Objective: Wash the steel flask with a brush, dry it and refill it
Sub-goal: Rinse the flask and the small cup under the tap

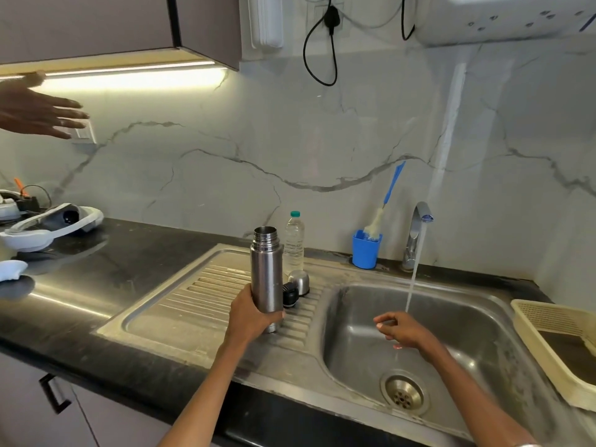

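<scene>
On the ribbed drainboard left of the sink (pixel 351 321), the steel flask (pixel 266 269) stands upright with its mouth open, the left hand (pixel 251 314) gripping its lower body with fingers curled round it. Its steel cap (pixel 299 281) and black stopper (pixel 289 294) lie just behind it, beside a plastic water bottle (pixel 293 241). Over the basin the right hand (pixel 400 329) holds nothing, fingers loosely curled under the tap's (pixel 416 233) running stream. A blue-handled brush (pixel 385 206) leans in a blue cup (pixel 366 250) on the desk (pixel 106 269).
</scene>
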